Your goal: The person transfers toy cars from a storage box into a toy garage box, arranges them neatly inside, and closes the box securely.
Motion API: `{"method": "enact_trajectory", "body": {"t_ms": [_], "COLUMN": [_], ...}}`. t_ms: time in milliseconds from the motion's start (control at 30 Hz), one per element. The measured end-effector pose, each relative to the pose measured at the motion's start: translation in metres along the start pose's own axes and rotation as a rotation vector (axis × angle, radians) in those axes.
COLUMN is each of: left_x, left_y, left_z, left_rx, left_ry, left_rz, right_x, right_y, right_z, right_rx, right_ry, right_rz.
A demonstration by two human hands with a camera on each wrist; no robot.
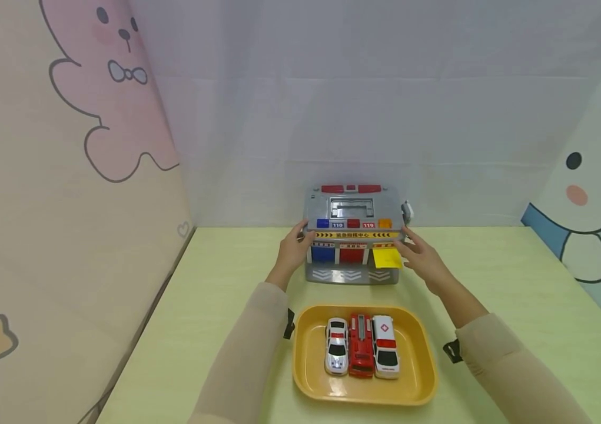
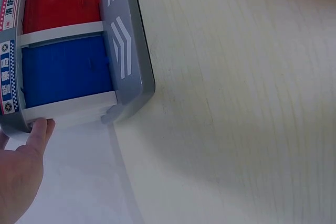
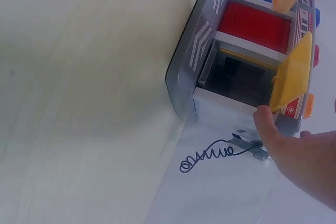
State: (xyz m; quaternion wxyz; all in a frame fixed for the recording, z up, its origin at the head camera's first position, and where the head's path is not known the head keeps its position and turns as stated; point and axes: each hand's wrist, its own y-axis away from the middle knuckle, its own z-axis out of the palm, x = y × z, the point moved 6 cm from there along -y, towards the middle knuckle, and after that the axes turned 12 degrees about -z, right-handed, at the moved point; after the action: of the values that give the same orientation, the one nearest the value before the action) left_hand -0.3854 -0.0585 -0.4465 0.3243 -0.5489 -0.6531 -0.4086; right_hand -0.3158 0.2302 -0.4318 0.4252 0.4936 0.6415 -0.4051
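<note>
A grey toy rescue garage stands at the back of the table, with blue, red and yellow doors. My left hand holds its left side near the roof edge, fingertips against the white side wall. At the opposite side, my right hand holds the roof edge, close to the yellow door. That door is swung up, so the right wrist view looks into the dark bay behind it. The blue door and red door are down. Some fingers are hidden.
An orange-yellow tray sits in front, holding a toy police car, a fire engine and an ambulance. A small grey piece on a coiled black cord hangs at the garage's right side. A white cloth hangs behind.
</note>
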Motion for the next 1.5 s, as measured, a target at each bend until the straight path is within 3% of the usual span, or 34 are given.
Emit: {"method": "enact_trajectory", "body": {"t_ms": [933, 1500], "left_x": [-0.004, -0.003], "left_y": [-0.002, -0.001], "left_z": [0.001, 0.001], "left_rx": [0.003, -0.003], "left_ry": [0.001, 0.014], "left_rz": [0.006, 0.004], "right_x": [-0.028, -0.022], "right_y": [0.062, 0.086], "right_z": [0.007, 0.023], "right_rx": [-0.084, -0.203], "right_ry": [0.076, 0.115], "right_rz": [-0.047, 0.012]}}
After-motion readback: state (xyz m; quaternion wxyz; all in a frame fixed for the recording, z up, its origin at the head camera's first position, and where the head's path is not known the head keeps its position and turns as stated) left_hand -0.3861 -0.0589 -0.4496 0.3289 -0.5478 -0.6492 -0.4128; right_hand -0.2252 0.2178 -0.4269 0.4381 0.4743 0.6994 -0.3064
